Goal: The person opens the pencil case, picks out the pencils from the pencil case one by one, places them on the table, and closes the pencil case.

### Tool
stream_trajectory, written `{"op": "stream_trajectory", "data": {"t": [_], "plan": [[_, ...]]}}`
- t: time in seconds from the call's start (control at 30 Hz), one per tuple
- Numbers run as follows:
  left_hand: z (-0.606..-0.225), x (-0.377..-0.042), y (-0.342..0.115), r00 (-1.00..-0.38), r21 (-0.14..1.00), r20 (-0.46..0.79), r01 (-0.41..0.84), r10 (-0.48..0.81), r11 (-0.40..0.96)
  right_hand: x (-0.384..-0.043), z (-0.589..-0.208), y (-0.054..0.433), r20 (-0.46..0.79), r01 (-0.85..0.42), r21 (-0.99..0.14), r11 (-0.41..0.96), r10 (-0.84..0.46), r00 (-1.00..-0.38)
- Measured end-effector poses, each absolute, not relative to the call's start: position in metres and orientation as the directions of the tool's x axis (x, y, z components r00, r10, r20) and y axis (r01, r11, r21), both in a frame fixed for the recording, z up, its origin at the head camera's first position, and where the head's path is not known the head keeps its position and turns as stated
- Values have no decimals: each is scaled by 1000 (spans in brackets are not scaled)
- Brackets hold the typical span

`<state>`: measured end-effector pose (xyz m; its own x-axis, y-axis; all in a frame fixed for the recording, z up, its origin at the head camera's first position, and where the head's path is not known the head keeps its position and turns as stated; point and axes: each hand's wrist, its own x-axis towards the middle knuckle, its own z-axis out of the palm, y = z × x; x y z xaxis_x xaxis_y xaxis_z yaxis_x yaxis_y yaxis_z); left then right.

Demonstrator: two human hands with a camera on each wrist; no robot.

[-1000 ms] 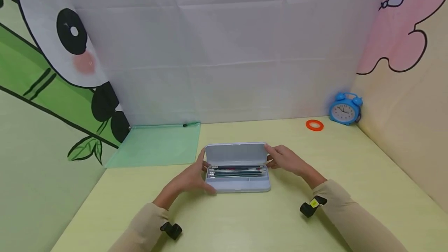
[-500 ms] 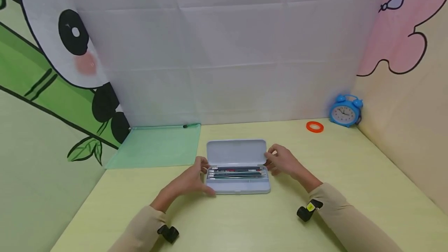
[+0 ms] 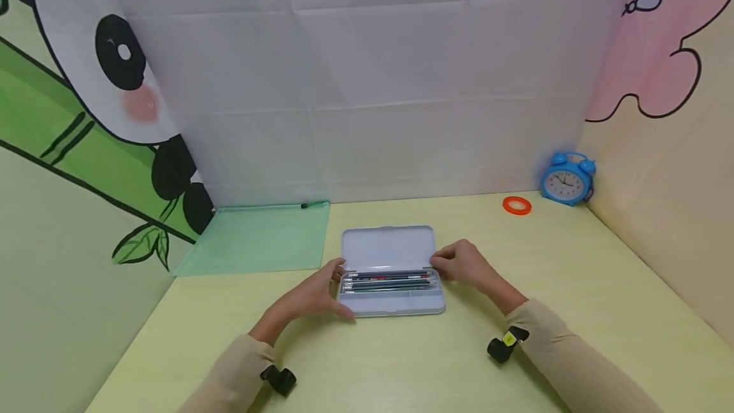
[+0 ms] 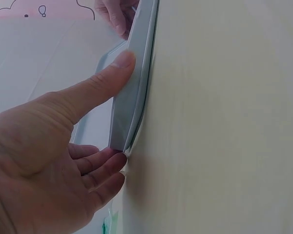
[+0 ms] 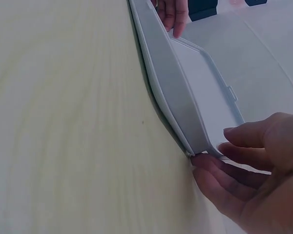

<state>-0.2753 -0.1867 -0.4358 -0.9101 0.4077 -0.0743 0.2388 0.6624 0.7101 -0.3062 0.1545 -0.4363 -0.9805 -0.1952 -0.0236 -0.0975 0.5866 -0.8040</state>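
A white pencil case [image 3: 392, 303] lies on the table with its lid [image 3: 388, 247] folded back. Several dark pencils [image 3: 387, 282] fill its rear compartment; the front compartment is bare. My left hand [image 3: 312, 292] grips the left end of the case. In the left wrist view, the thumb [image 4: 107, 83] presses the front wall and the fingers curl at the back corner. At the right side, my right hand [image 3: 464, 263] pinches the lid's edge near the hinge. The right wrist view shows its lower fingers [image 5: 224, 180] at the rear corner of the case.
Behind on the left lies a translucent green zip pouch [image 3: 258, 241]. An orange ring, like a tape roll [image 3: 517, 205], and a blue alarm clock [image 3: 564, 182] are at the back right. A white sheet [image 3: 373, 81] hangs behind the pale table [image 3: 390, 362].
The lid has tipped farther back, away from me. My right hand has slid down from the lid's top corner toward the hinge. My left hand has stayed at the left end.
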Motion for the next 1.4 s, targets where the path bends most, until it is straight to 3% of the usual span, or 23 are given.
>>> {"op": "stream_trajectory", "data": {"t": [0.37,0.63,0.83,1.23,1.4], "plan": [[-435,-275,-189,-899,713,-62,264,434,650,-307,-434,159,8,-172,-774,610,-261,-965],[-437,-279,-191,-900,685,-55,281,433,672,-301,-428,155,203,-370,-590,717,-311,-928],[-435,-279,-191,-901,700,-58,270,429,661,-289,-422,139,358,-504,-486,714,-363,-860],[-434,-276,-193,-904,699,-67,259,423,666,-279,-417,115,314,-633,-356,687,-550,-774],[-435,-278,-192,-899,695,-65,271,433,666,-279,-417,111,281,-631,-348,694,-564,-776]]}}
